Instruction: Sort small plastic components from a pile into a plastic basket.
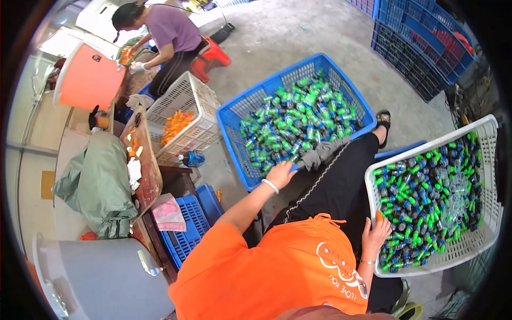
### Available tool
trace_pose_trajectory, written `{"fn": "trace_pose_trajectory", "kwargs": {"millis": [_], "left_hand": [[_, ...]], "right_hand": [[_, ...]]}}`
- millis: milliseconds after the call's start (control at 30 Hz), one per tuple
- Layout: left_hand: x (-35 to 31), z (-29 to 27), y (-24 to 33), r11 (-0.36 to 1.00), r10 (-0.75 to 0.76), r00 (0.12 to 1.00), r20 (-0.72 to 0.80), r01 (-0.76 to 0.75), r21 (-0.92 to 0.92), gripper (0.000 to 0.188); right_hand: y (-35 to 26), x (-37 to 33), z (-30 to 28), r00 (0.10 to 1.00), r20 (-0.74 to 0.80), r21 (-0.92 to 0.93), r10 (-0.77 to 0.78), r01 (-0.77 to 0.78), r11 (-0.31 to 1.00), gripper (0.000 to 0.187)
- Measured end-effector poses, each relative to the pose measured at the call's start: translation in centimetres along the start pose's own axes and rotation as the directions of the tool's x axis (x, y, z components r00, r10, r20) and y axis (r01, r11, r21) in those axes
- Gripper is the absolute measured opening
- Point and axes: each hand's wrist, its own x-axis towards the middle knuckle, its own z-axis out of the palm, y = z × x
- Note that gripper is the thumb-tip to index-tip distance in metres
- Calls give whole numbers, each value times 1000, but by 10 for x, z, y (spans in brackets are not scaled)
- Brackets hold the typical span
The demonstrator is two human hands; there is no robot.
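Observation:
My left hand [279, 177], with a pale bangle at its wrist, is closed over the near rim of a blue plastic crate [234, 96]. Inside lie many small dark bottles [304, 114] with green caps and blue labels. On my right, a tilted white crate [426, 271] holds more of these bottles [410, 208], with clear plastic rings or cups [456, 197] on top. My right hand [376, 234] grips its left rim, the thumb outside and the fingers over the edge. A small orange patch shows at a fingertip; I cannot tell what it is.
A person [169, 29] on a red stool [212, 60] works at a wooden bench [152, 181] at the left. Near it stand a white crate [205, 101] of orange pieces, a dark bottle [192, 158] and a grey tub [101, 272]. Stacked blue crates [421, 32] stand far right.

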Motion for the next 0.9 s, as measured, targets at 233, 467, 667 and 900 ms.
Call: {"fn": "trace_pose_trajectory", "kwargs": {"millis": [233,467,667,900], "left_hand": [[6,2,1,998,47,998,-48,-45,44,28],[6,9,-6,997,79,994,-77,-77,30,26],[9,1,-5,998,58,998,-18,-58,37,24],[2,4,-2,998,51,999,-7,-51,31,24]], "right_hand": [[-1,0,3,999,-40,-69,2,-5,998,32],[0,-4,9,995,-95,-119,-27,16,993,31],[-1,-4,14,998,-70,-141,-2,-7,990,28],[2,-11,8,994,-109,-121,-26,13,993,31]]}}
